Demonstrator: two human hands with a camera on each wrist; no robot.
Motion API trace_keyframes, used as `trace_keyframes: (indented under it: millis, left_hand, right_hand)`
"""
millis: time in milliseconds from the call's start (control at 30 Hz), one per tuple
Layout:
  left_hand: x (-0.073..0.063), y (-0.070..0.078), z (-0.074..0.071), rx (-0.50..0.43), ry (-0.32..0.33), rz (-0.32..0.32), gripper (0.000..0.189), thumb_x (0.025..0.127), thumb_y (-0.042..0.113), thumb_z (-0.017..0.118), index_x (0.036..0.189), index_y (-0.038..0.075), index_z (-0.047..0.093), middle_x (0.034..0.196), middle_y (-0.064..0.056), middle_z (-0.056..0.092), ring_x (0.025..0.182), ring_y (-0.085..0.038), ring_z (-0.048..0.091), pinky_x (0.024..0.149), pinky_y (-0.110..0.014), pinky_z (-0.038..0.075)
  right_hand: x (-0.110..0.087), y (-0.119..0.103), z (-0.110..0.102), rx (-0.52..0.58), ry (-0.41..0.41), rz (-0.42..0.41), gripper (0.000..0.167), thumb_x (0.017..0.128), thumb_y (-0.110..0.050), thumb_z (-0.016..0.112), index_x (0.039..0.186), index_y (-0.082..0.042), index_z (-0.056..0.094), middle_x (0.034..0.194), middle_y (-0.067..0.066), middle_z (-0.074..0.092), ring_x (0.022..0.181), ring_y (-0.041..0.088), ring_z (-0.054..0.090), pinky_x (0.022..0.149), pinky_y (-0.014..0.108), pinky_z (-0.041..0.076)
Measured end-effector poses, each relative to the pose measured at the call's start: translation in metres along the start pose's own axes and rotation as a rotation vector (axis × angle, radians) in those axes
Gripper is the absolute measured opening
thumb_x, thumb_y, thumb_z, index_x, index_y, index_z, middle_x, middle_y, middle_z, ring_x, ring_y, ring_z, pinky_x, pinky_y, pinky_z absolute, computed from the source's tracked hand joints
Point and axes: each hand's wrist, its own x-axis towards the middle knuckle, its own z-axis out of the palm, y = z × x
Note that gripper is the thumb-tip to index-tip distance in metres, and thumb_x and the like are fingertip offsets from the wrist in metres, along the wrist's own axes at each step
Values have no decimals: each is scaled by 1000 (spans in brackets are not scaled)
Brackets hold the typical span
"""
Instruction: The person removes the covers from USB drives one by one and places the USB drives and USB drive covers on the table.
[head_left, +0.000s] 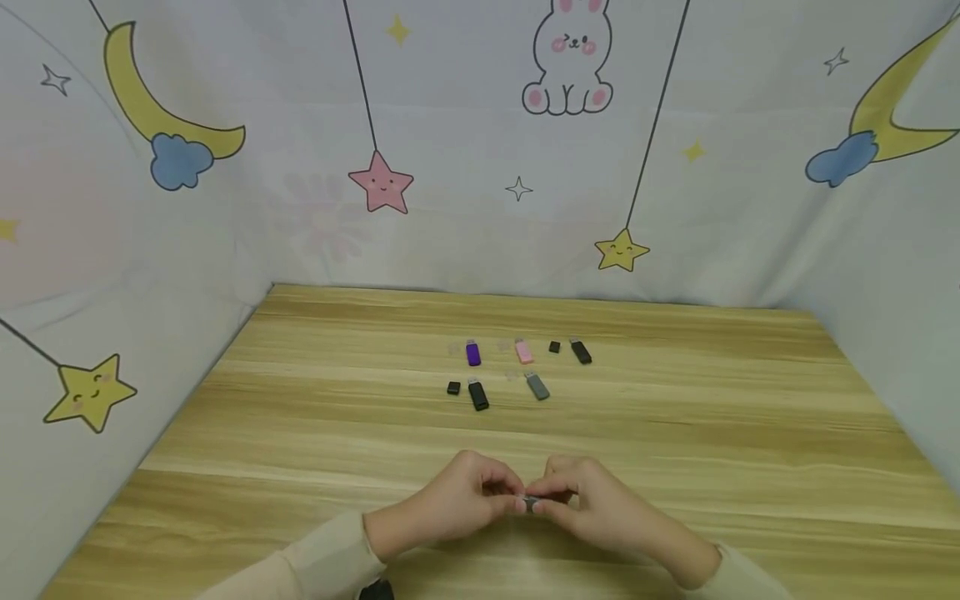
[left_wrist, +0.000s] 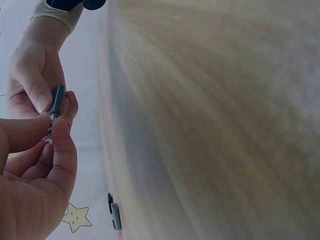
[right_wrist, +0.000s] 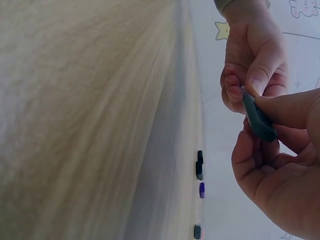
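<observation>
A dark green-grey USB flash drive [right_wrist: 259,119] is held between both hands, close to the front of the table. My right hand [head_left: 596,504] grips its body with thumb and fingers. At the drive's other end, the thumb and fingers of my left hand [head_left: 465,496] pinch a small clear cap [left_wrist: 48,135], seen best in the left wrist view. The metal plug shows faintly between body and cap, partly hidden by fingertips. Both hands meet over the wooden table [head_left: 300,433].
Farther back lie a purple drive [head_left: 473,354], a pink drive [head_left: 524,352], a grey drive [head_left: 537,386] and two black drives [head_left: 478,395]. Beside them are black caps [head_left: 453,388] and faint clear caps [head_left: 504,345]. Printed fabric [head_left: 465,242] encloses the table's back and sides.
</observation>
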Motion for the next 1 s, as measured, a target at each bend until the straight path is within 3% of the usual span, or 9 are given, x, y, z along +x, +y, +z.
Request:
trace_keyframes:
  millis: [433, 600, 733, 900, 1000]
  left_hand:
    - [7, 1, -2, 21, 1, 11, 5, 87, 4, 69, 89, 2, 73, 80, -3, 71, 65, -1, 54, 59, -18, 46]
    - [12, 3, -5, 39, 13, 8, 5, 88, 4, 68, 90, 3, 73, 79, -1, 69, 64, -2, 52, 58, -18, 45]
    - [15, 9, -10, 42, 25, 14, 7, 89, 6, 67, 91, 2, 72, 79, -4, 69, 63, -4, 55, 57, -18, 47]
    - [20, 20, -20, 29, 31, 9, 13, 91, 10, 67, 96, -1, 71, 83, -9, 69, 69, -15, 63, 60, -21, 51]
    - [26, 25, -27, 40, 42, 30, 13, 91, 11, 66, 96, -1, 72, 83, -11, 69, 68, -14, 62, 58, -22, 50]
  right_hand:
    - [-7, -2, -5, 36, 24, 84, 25, 93, -20, 64, 110, -3, 73, 76, -10, 54, 70, 0, 47, 63, 22, 46]
    - [-6, -2, -12, 10, 49, 63, 23, 93, -17, 64, 108, -2, 73, 76, -9, 54, 70, 1, 46, 64, 21, 47]
    - [-5, -2, -21, -15, 81, 60, 22, 93, -17, 64, 108, -3, 73, 76, -9, 54, 69, 2, 46, 64, 22, 48]
    - [-3, -7, -35, -36, 117, 109, 22, 94, -17, 63, 111, -5, 72, 83, -5, 60, 73, 5, 49, 67, 25, 49]
    - [-2, -10, -45, -42, 151, 109, 22, 94, -15, 63, 110, -4, 71, 88, -1, 63, 74, 6, 51, 68, 25, 49]
